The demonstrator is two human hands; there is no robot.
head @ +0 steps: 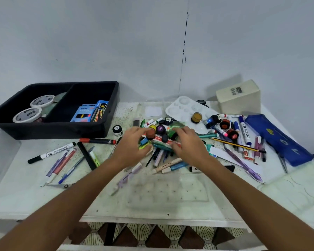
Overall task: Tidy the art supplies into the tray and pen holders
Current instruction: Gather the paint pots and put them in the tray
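Observation:
A heap of paint jars, markers and pens lies mid-table. My left hand (132, 144) reaches into it and its fingertips grip a small red-brown paint jar (150, 134). My right hand (188, 143) curls over a green glittery jar (176, 128) beside a purple-lidded jar (160, 129). Under both hands lies a red and white eraser box (159, 140). The black two-part tray (65, 130) stands at the back left and holds two tape rolls (27, 114) and blue pencil boxes (91, 112). A cream pen holder (238, 99) sits tilted at the back right.
A whiteboard marker (51, 153) and several pens lie loose on the left. At the right are a white palette (186, 108), more jars and markers, a pencil (237, 145) and a blue pouch (279, 140). A clear plastic tray (168, 190) lies near the front edge.

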